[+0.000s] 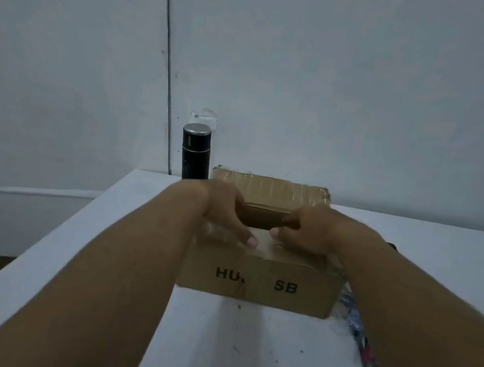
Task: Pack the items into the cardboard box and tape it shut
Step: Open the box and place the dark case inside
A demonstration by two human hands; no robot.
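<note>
A brown cardboard box with black letters on its near side sits in the middle of the white table. Its far flap stands up, covered in shiny tape, and a dark gap shows into the box between my hands. My left hand rests on the near flap at the left, thumb pressed flat on it. My right hand holds the near flap at the right, thumb on its edge. What lies inside the box is hidden.
A black flask with a silver lid stands upright at the table's back edge, just left of the box. Pens or pencils lie on the table to the right of the box. A white wall rises close behind.
</note>
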